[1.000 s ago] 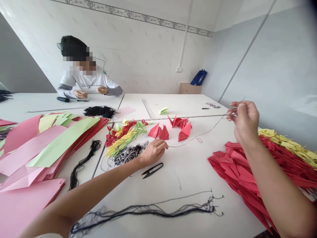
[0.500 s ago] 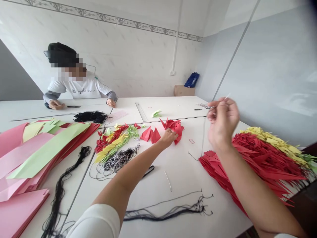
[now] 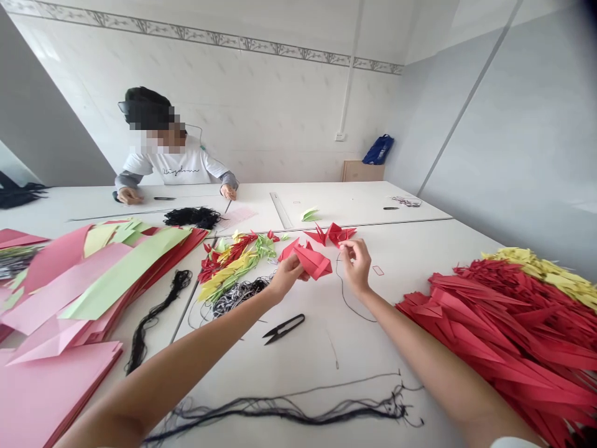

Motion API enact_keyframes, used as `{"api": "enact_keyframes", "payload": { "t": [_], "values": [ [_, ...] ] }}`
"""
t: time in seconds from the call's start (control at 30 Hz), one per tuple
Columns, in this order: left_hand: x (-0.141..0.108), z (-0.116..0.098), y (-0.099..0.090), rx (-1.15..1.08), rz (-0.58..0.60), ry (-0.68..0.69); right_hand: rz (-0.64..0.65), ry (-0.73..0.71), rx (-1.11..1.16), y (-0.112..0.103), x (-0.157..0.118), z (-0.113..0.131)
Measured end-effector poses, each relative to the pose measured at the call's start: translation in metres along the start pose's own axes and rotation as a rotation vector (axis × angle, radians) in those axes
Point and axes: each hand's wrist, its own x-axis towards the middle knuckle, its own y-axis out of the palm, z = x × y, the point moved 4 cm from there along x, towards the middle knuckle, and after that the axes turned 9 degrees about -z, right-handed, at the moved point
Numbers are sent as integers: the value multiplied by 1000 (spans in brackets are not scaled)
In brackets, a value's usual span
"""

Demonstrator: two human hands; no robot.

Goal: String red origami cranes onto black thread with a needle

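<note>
Thread snips (image 3: 283, 329) = ref pt, on the worktable (image 3: 373, 354). Directly behind snips: loose paper cranes (image 3: 329, 234). Behind & left: folded crane bunches (image 3: 228, 267), w/ thread tangle (image 3: 237, 297) just in front of them. Further left: thread hank (image 3: 156, 317), then stacked paper sheets (image 3: 93, 292) beyond it. Right of snips: big heap of folded paper pieces (image 3: 504, 330). In front: long thread bundle (image 3: 280, 410). Well behind snips, on next table section: steel ruler (image 3: 280, 209); seated person (image 3: 177, 168) across table, behind-left; cardboard box (image 3: 362, 170) by far wall, behind-right.
</note>
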Motion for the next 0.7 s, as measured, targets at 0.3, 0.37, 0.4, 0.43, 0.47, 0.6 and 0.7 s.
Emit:
{"api": "enact_keyframes", "payload": {
  "t": [0.3,0.37,0.4,0.43,0.47,0.6,0.7],
  "values": [
    [-3,40,-31,-385,-170,-199,320,-160,30,56,-52,2],
    [-1,42,-32,-427,-203,-194,355,-182,31,59,-55,3],
    [0,43,-33,-446,-221,-190,369,-189,30,59,-56,3],
    [1,44,-33,-465,-239,-185,382,-194,27,59,-56,3],
    [1,44,-34,-482,-257,-179,393,-197,23,59,-56,2],
    [1,47,-36,-513,-306,-162,430,-197,-3,57,-56,1],
    [1,48,-37,-507,-317,-161,440,-184,-26,57,-56,-1]
  ]
}}
